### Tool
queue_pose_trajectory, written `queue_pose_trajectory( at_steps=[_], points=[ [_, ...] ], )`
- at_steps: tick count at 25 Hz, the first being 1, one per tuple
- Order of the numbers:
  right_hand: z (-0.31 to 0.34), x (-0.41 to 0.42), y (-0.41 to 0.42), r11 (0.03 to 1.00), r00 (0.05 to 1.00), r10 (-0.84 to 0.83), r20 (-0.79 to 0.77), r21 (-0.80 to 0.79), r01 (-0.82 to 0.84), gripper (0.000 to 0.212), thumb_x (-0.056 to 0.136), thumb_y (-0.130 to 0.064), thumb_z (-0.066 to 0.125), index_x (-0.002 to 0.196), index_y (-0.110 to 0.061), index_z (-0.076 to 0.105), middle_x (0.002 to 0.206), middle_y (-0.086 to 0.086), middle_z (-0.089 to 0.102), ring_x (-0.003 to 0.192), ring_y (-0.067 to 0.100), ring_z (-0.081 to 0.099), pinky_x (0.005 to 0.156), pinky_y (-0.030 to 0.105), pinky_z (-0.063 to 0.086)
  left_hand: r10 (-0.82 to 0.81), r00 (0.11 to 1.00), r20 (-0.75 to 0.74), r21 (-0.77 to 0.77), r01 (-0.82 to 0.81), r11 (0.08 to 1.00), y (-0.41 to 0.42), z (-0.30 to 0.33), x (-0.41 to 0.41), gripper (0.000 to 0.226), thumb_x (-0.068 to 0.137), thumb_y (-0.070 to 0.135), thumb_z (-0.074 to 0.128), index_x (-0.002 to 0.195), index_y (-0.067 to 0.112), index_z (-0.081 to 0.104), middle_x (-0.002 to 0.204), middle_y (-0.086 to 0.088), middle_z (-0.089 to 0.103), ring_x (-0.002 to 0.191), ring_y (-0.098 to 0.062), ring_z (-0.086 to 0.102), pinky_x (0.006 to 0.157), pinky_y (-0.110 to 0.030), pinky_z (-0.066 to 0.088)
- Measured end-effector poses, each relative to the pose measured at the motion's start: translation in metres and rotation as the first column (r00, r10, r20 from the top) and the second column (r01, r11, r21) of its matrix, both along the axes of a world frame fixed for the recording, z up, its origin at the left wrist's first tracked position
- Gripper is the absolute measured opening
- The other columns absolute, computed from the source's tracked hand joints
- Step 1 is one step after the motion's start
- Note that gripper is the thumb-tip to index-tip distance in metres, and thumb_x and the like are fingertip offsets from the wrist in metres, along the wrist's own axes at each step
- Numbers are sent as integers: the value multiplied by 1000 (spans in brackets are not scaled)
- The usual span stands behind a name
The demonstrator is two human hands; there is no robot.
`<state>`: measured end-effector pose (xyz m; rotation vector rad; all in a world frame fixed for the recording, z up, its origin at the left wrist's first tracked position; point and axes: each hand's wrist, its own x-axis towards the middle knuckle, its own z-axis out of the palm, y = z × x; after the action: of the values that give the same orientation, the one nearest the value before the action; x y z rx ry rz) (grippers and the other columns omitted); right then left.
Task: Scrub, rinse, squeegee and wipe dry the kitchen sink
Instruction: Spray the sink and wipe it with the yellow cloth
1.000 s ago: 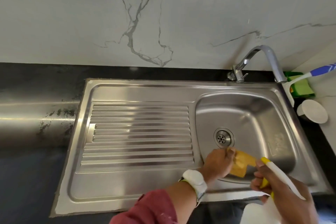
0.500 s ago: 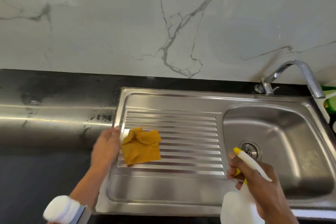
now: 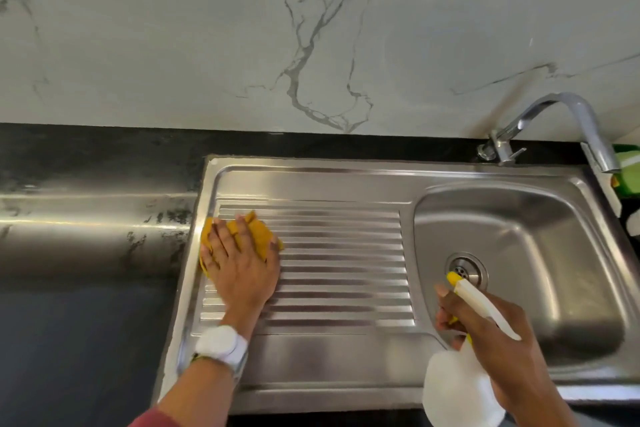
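The left hand (image 3: pixel 242 267) is lying flat on the yellow cloth (image 3: pixel 258 232), fingers straight and slightly spread, pressing it onto the ribbed drainboard (image 3: pixel 339 260) at the sink's (image 3: pixel 381 173) far-left corner. The hand is hiding most of the cloth; only its crumpled far edge and a strip along the left are showing. A white watch (image 3: pixel 221 345) is sitting on that wrist, and a bit of red sleeve (image 3: pixel 152 419) is being cut off by the bottom edge.

The right hand (image 3: pixel 485 333) is gripping the neck of a white spray bottle (image 3: pixel 460 388), fingers curled round the yellow trigger, over the sink's near edge where drainboard meets basin (image 3: pixel 540 246). The yellow nozzle tip (image 3: pixel 452 277) is overlapping the drain (image 3: pixel 467 267), partly covering it. The bottle's base is running out of view at the bottom.

At the far-right corner the tap (image 3: pixel 568 114) is arching over the basin. Behind its spout something green (image 3: pixel 628 166) is being cut off by the right edge, too little showing to name it.

The steel sink is sitting in a dark, glossy counter (image 3: pixel 86 218) that is catching a bright band of light. Behind it a white marble wall (image 3: pixel 311 28) with grey veins is filling the upper half.
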<state>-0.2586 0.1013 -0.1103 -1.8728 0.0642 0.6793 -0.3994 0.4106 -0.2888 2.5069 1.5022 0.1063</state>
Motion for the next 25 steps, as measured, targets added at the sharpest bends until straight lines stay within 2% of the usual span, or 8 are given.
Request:
queue_pose_trajectory(
  at_steps=[2,5,10,13,16,21,23,25],
  points=[
    [-4,10,-29,998,998,-66,-10,-18,66,17,86,-25,81,80,-9,79,74,26,68,65,32,61,64,42,45,40,999,28,-33,-39,999,-35,2,60,70,104,53,20,165,18,15,171,-19,6,159,-37,1,126,-59,4],
    [-7,16,-60,990,989,-126,-78,-80,120,23,83,-32,82,83,-9,81,75,25,71,69,35,69,62,42,46,-302,947,110,-7,305,952,-126,-3,134,66,99,38,39,159,13,34,167,-22,23,157,-41,15,126,-58,10],
    [3,27,-103,942,943,-323,-85,-126,311,28,82,-30,84,81,-2,79,77,29,72,77,48,72,63,42,45,-533,832,156,-166,554,816,-182,-1,185,70,96,35,15,163,18,27,172,-8,14,160,-30,3,128,-48,-2],
    [11,21,-102,945,942,-315,-119,-135,299,32,80,-33,84,76,-2,79,77,26,73,76,42,73,64,42,46,-567,746,349,-265,660,703,-185,4,179,58,96,28,29,148,21,53,159,-3,46,153,-25,32,127,-48,13],
    [16,12,-85,958,958,-271,-95,-125,259,34,83,-33,82,75,-1,79,78,27,73,70,36,70,64,41,45,-110,770,629,-726,632,272,-187,55,171,34,104,13,43,125,27,66,123,-5,67,114,-14,60,107,-40,47],
    [27,4,-41,973,971,-231,-60,-31,230,25,88,-24,78,75,-3,77,78,30,69,66,31,67,61,38,42,585,759,285,-836,496,-236,-87,117,99,36,99,25,55,126,8,72,129,-20,69,114,-37,68,104,-57,51],
    [28,2,-19,980,979,-197,-53,17,198,22,88,-17,77,75,0,76,78,35,65,63,31,63,57,37,40,642,732,226,-869,449,-207,-19,133,71,38,96,33,57,118,9,76,126,-21,70,109,-39,69,97,-56,55],
    [26,4,1,986,985,-159,-61,40,162,21,87,-17,77,76,0,75,76,31,65,66,31,65,59,38,39,627,720,298,-954,239,180,49,134,48,29,99,34,59,121,21,72,130,-18,68,113,-39,65,97,-56,54]
  ],
)
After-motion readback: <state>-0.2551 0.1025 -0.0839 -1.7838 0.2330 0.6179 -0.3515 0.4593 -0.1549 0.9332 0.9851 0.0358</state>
